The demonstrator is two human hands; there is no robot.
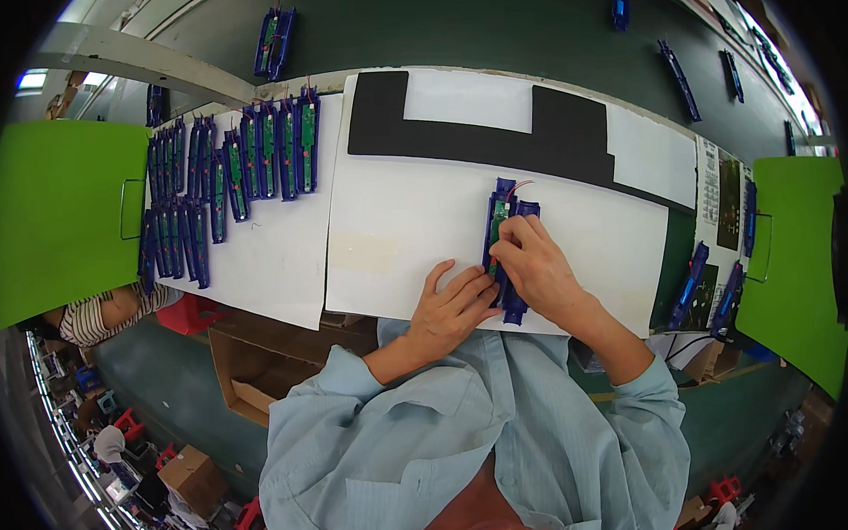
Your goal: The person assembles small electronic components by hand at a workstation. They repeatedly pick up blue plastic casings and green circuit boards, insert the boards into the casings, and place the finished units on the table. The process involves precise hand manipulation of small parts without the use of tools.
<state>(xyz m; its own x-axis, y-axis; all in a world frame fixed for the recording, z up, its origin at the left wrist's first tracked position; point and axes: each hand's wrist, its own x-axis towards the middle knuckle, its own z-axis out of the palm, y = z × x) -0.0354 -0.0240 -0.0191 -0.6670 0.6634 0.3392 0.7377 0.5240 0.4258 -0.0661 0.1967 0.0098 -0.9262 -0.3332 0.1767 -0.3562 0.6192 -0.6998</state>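
On the white work surface in front of me lies a long blue plastic housing with a narrow green circuit board in it. Thin reddish wires curl from its far end. A second blue plastic piece lies along its right side, partly under my fingers. My left hand grips the housing's near left part, fingertips against its edge and board. My right hand bends over the middle of the board, thumb and forefinger pinched together. Whatever lies between those fingertips is hidden.
Several blue housings with green boards stand in rows on the left white sheet. A black cut-out mat lies beyond my hands. More blue pieces rest at the right. Green panels flank both sides; another person's arm shows at left.
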